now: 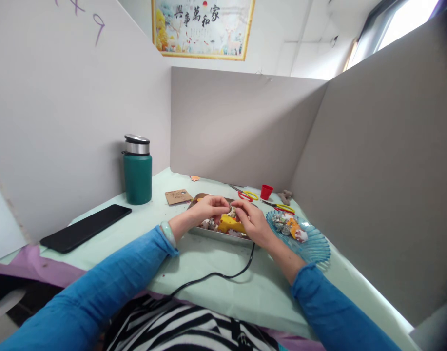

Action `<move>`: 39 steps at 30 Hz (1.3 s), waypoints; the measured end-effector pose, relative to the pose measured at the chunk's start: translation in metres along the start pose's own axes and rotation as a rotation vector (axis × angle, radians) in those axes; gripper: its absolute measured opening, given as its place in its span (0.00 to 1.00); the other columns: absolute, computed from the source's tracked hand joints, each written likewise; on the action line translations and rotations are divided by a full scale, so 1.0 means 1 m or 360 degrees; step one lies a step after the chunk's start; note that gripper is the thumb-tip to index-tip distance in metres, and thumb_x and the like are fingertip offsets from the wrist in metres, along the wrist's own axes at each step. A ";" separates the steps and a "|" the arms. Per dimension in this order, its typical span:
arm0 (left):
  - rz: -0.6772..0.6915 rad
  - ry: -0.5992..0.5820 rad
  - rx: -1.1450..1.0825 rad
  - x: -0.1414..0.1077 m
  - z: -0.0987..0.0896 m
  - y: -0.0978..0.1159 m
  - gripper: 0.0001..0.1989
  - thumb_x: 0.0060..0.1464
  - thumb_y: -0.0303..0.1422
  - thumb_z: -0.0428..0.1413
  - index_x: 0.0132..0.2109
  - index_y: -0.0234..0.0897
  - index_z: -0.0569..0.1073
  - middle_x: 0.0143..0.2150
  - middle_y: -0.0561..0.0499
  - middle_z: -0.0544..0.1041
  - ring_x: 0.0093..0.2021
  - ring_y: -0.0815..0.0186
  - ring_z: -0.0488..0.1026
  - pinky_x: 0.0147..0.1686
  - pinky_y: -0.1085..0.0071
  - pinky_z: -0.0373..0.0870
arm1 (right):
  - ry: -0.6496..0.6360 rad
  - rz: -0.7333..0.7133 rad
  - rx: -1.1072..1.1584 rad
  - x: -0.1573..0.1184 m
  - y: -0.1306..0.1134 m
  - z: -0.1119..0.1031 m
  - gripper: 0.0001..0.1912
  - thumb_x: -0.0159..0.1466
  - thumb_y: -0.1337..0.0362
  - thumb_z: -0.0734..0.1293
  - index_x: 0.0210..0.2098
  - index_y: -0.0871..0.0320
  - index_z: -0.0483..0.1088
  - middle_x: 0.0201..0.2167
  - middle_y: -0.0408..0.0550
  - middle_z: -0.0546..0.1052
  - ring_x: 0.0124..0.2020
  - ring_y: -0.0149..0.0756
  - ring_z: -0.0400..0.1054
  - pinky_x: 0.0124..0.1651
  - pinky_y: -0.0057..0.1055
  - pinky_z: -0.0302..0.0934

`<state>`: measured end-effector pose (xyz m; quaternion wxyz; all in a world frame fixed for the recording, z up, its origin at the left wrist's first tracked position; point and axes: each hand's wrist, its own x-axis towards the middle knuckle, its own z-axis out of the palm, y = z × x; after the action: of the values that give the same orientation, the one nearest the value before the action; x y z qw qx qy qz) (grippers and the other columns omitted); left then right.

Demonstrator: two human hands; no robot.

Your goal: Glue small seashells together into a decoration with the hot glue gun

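Over a metal tray (216,235), my left hand (211,206) and my right hand (253,222) meet with bent fingers. Between their fingertips is a small greyish-white piece (232,211), partly hidden, whose kind I cannot make out. Just below the hands a yellow glue gun (230,224) lies in the tray among small white and brown pieces. A black cord (223,276) runs from the tray's right end toward my lap. To the right of my right hand, a blue glass plate (316,247) holds several small silver, orange and white pieces.
Scissors with red and yellow handles (248,196) and a second pair (281,208) lie behind the tray, near a red cup (266,192). At left stand a green bottle (138,178) and a black phone-like slab (87,226). A brown card (178,196) lies nearby. Grey partitions (238,126) enclose the table.
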<state>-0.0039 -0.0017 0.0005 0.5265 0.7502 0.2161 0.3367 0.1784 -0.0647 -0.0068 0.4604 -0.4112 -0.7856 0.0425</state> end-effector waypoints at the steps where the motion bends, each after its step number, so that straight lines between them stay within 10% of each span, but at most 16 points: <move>1: 0.0002 0.0002 -0.0005 0.000 0.000 0.000 0.16 0.47 0.41 0.58 0.36 0.32 0.69 0.17 0.57 0.66 0.18 0.73 0.66 0.20 0.78 0.59 | 0.0005 -0.0004 -0.0002 0.000 0.000 0.000 0.12 0.66 0.62 0.56 0.44 0.57 0.67 0.36 0.47 0.73 0.35 0.33 0.66 0.39 0.30 0.59; 39: 0.0099 0.0125 0.0140 0.004 0.000 -0.005 0.15 0.48 0.40 0.57 0.37 0.33 0.68 0.17 0.58 0.64 0.17 0.74 0.63 0.19 0.78 0.60 | 0.0062 0.0146 0.0220 0.001 0.013 0.006 0.12 0.63 0.61 0.59 0.45 0.55 0.66 0.36 0.46 0.73 0.32 0.32 0.68 0.35 0.29 0.64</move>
<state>-0.0010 0.0031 -0.0025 0.4734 0.7652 0.2278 0.3721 0.1816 -0.0535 -0.0147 0.5003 -0.4147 -0.7521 0.1096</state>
